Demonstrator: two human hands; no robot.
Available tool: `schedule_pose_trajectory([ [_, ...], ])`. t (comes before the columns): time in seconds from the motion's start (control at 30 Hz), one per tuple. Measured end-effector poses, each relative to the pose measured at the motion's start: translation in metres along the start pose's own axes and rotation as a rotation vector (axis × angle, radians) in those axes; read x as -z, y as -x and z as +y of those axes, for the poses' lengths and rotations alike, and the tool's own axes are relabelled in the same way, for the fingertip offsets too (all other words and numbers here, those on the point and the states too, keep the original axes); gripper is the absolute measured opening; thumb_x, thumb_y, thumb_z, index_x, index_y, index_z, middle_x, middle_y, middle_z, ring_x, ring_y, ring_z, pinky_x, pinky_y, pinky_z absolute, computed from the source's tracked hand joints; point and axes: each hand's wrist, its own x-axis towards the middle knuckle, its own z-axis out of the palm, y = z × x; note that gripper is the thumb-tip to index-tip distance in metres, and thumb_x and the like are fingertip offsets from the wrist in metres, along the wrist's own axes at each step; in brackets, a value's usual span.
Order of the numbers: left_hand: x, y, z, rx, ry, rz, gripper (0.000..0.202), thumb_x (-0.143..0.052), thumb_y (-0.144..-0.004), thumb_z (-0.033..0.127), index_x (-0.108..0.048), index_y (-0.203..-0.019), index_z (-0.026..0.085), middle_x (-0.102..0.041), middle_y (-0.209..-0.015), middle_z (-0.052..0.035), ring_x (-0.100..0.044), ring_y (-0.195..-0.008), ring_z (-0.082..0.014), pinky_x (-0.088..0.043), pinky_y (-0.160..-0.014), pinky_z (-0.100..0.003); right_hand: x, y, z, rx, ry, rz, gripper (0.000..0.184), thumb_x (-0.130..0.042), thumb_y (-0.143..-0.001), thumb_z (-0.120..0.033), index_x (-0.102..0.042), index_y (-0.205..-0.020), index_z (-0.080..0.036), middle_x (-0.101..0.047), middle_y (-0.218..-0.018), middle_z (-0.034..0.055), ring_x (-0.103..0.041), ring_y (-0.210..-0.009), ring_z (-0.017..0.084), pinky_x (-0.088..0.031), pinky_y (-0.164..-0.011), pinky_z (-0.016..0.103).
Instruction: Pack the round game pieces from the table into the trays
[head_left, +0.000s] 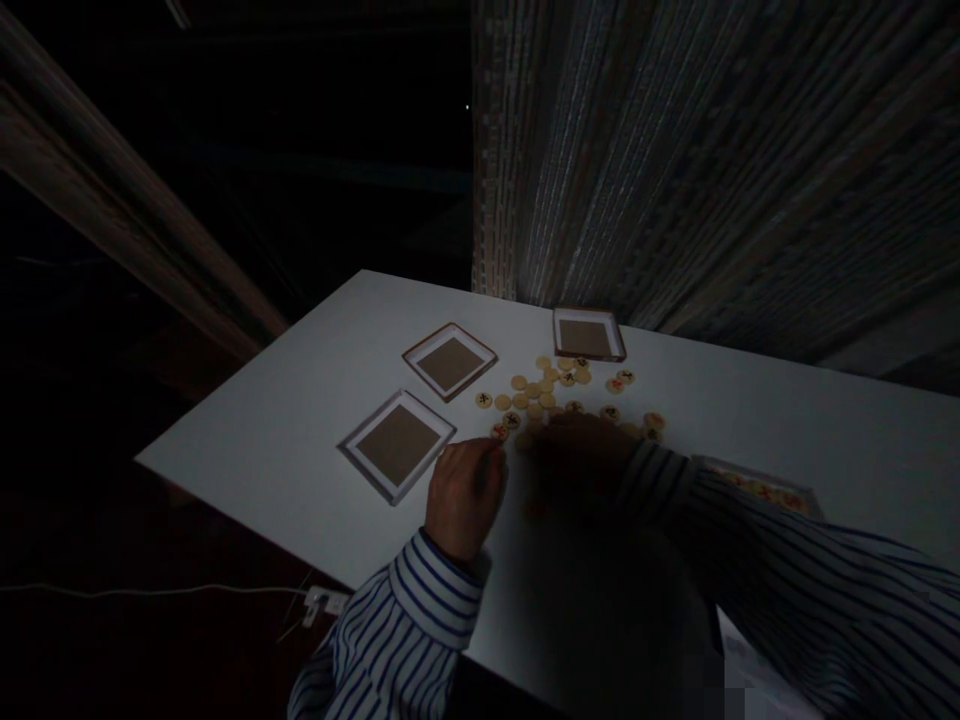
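Observation:
Round, pale wooden Chinese chess pieces (520,401) lie scattered on the white table, some showing red or black characters, others blank side up. My left hand (463,498) rests at the near edge of the spread with its fingers curled in; whether a piece is inside them is hidden. Just beyond its fingertips lies a red-marked chess piece (499,432). In deep shadow, my right hand (581,455) reaches across from the right over the near pieces. Its fingers are too dark to make out, and it covers part of the spread.
Shallow open box trays stand on the white table (262,400): a near-left tray (401,445), a middle tray (450,360) and a back tray (589,335). Another tray (814,497) beside my right sleeve holds red-marked pieces. Strip curtains hang behind; a power strip (324,600) lies below the front edge.

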Motion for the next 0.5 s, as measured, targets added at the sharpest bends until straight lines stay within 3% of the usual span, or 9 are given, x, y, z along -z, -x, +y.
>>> schedule_pose_trajectory([
  [0.13, 0.002, -0.001, 0.008, -0.087, 0.067, -0.026, 0.019, -0.056, -0.078, 0.02, -0.057, -0.097, 0.017, -0.065, -0.089, -0.0068, -0.059, -0.084, -0.0182, -0.051, -0.073, -0.032, 0.008, 0.006, 0.004, 0.0, -0.607, 0.044, 0.032, -0.052, -0.075, -0.04, -0.067, -0.089, -0.016, -0.067, -0.082, 0.0047, -0.059, -0.072, 0.016, -0.045, -0.064, 0.027],
  [0.23, 0.003, -0.003, 0.015, -0.098, 0.093, -0.04, 0.025, -0.059, -0.076, 0.022, -0.056, -0.1, 0.019, -0.064, -0.093, -0.0064, -0.059, -0.086, -0.0182, -0.051, -0.074, -0.032, 0.01, 0.007, 0.007, 0.046, -0.909, 0.054, 0.039, -0.059, -0.066, -0.048, -0.068, -0.083, -0.014, -0.065, -0.078, 0.0037, -0.057, -0.072, 0.015, -0.045, -0.066, 0.028],
  [0.4, 0.004, -0.004, 0.022, -0.051, 0.118, -0.019, 0.021, -0.059, -0.077, 0.024, -0.058, -0.097, 0.02, -0.065, -0.091, -0.0051, -0.06, -0.082, -0.0167, -0.051, -0.072, -0.03, 0.006, 0.01, -0.002, -0.072, -1.093, 0.009, 0.033, -0.059, -0.067, -0.043, -0.067, -0.081, -0.014, -0.058, -0.062, -0.0004, -0.049, -0.055, 0.009, -0.039, -0.052, 0.023],
  [0.5, 0.006, -0.001, 0.022, -0.036, 0.124, -0.018, 0.02, -0.059, -0.078, 0.027, -0.058, -0.096, 0.019, -0.065, -0.087, -0.0057, -0.06, -0.08, -0.0166, -0.051, -0.07, -0.03, 0.003, 0.011, -0.006, -0.084, -1.085, -0.032, 0.03, -0.059, -0.069, -0.041, -0.066, -0.08, -0.013, -0.059, -0.062, -0.0003, -0.05, -0.055, 0.009, -0.039, -0.05, 0.023],
])
